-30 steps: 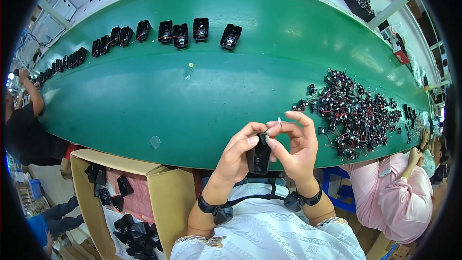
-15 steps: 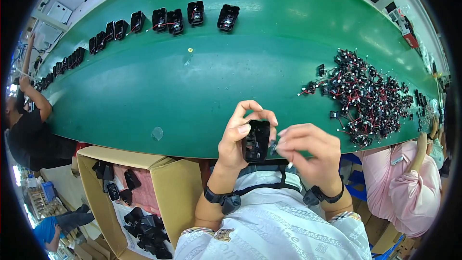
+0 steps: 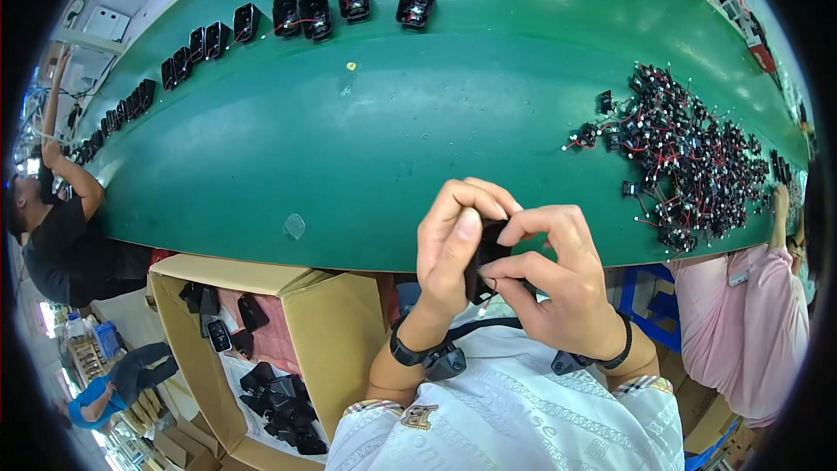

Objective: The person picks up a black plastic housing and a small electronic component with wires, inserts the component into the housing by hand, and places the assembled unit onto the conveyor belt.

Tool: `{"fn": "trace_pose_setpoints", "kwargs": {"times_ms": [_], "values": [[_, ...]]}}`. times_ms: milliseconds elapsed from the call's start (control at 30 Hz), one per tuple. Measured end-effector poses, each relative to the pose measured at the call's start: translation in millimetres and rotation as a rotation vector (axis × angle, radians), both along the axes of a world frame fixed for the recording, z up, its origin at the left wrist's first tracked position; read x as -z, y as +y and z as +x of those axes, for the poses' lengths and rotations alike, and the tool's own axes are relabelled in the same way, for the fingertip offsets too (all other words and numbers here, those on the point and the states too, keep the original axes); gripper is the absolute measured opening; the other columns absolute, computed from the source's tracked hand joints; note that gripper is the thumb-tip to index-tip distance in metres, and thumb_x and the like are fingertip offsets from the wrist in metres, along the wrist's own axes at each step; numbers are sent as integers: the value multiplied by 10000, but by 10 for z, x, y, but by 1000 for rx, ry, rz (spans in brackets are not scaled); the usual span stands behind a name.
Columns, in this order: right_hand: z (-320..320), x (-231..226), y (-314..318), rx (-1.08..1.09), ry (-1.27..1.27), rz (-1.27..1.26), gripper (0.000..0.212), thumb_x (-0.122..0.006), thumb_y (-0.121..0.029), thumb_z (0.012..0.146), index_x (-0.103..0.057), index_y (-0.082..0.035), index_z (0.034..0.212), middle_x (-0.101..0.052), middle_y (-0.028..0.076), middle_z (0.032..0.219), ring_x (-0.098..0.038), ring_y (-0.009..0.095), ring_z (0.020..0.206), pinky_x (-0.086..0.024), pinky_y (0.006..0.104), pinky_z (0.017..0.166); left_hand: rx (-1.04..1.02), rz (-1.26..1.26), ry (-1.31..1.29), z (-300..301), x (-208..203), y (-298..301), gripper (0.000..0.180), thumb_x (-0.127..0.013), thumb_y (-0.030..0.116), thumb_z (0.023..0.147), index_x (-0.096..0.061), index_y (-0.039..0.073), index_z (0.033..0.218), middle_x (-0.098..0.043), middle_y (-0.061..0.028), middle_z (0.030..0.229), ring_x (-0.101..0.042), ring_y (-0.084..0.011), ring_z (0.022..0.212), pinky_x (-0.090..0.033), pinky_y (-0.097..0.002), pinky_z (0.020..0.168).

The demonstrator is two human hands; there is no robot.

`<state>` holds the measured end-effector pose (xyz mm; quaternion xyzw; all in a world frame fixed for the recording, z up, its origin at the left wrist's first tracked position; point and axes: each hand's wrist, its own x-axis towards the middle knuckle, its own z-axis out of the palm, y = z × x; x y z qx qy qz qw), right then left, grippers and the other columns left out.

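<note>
A small black plastic housing (image 3: 485,255) is held above the table's near edge, tilted and largely covered by fingers. My left hand (image 3: 446,249) is closed around its left side, thumb along the near face. My right hand (image 3: 562,283) has its fingertips bent in at the housing's opening and right edge. Whatever they pinch there is hidden behind the fingers. To the right on the green table lies a big pile of small black parts (image 3: 689,157) with red wires and white plugs.
Black housings (image 3: 417,3) with red wires form a curved row along the green table's (image 3: 392,148) far and left side. A cardboard box (image 3: 336,340) at lower left holds black housings. People sit or stand left (image 3: 65,218) and right (image 3: 728,323).
My right hand has moved left and in against the housing, with the small dark, white-ended part it carried now hidden. The housing has turned and is more covered. The view has shifted slightly.
</note>
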<state>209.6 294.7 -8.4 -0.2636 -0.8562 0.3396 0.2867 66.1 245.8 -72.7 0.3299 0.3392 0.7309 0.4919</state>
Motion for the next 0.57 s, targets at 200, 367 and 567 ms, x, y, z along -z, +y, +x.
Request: {"fn": "trace_pose_setpoints", "kwargs": {"times_ms": [200, 367, 567], "values": [[-79, 73, -83, 74, -27, 103, 254, -845, -15, 666, -742, -100, 882, -601, 100, 1124, -569, 288, 1024, -499, 417, 850, -93, 158, -145, 64, 95, 64, 267, -446, 253, 1045, -523, -3, 1034, -550, -183, 1120, -560, -236, 996, -489, -372, 895], [-88, -15, 75, -83, 2, 32, 310, -882, -82, 636, -732, -85, 908, -570, 177, 1361, -520, 418, 1278, -464, 501, 1030, -152, 180, -277, 34, 149, 138, 274, -406, 260, 1055, -527, 14, 1039, -511, -193, 1187, -559, -355, 1191, -460, -468, 992], [-176, 126, 273, -390, -61, 85, 414, -911, -141, 588, -730, -69, 953, -441, 237, 1535, -427, 415, 1435, -438, 545, 1106, -179, 75, -169, -128, 8, 63, 562, -405, 491, 1050, -419, 54, 1402, -303, -232, 1586, -410, -321, 1401, -281, -519, 1186]]}}
